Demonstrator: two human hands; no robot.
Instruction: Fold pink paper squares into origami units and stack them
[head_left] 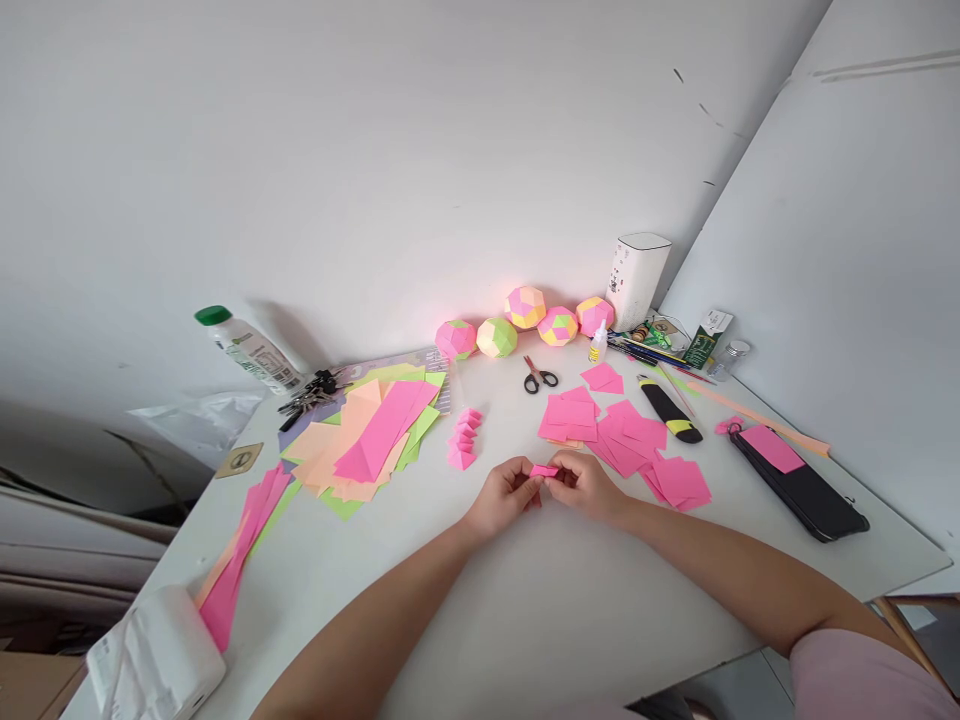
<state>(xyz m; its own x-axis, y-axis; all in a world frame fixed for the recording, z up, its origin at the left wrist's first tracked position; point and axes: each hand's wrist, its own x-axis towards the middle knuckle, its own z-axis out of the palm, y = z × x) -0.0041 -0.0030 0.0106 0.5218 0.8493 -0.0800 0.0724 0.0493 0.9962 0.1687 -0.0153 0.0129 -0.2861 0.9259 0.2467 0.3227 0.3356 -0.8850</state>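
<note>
A small folded piece of pink paper (pixel 544 471) is pinched between my two hands above the near middle of the table. My left hand (pixel 507 495) grips its left end with thumb and fingers, while my right hand (pixel 583 484) closes on its right end. Just beyond and left of my hands stands a row of folded pink paper units (pixel 463 440). Loose pink paper squares (pixel 622 436) lie spread out to the right, their nearest ones close to my right hand. Part of the folded paper is covered by my fingers.
Paper balls (pixel 525 307) line the wall, with scissors (pixel 540 375) and a glue bottle (pixel 598 342) before them. Coloured sheets (pixel 382 430) and paper strips (pixel 244 550) lie left. A box cutter (pixel 670 408) and black case (pixel 802 490) lie right; a green-capped bottle (pixel 251 352) stands back left.
</note>
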